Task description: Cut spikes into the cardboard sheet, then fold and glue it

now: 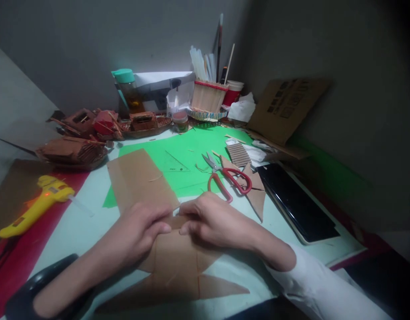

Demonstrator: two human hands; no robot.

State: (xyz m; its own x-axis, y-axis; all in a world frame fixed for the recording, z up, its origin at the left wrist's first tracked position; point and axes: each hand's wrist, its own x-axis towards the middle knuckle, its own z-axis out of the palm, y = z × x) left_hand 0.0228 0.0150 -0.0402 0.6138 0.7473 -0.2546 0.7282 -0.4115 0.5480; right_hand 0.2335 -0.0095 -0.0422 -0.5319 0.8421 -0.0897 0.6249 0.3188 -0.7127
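Note:
A cut piece of brown cardboard (176, 262) lies at the near edge of the table, with pointed flaps at its sides and lines along its middle strip. My left hand (145, 224) pinches its far edge between thumb and fingers. Close beside it, my right hand (205, 218) grips the same edge, thumb towards me. A plain rectangular cardboard sheet (138, 178) lies just beyond my left hand. Past my right hand rest red-handled scissors (221, 173), their blades slightly apart, beside cardboard offcuts (256, 191).
A yellow glue gun (38, 206) with an orange light lies at left. Brown model boats (71, 151) line the back left. Green paper (178, 151) holds a clear set square (174, 163). A black tablet-like object (298, 200) is at right; a stick holder (208, 95) stands behind.

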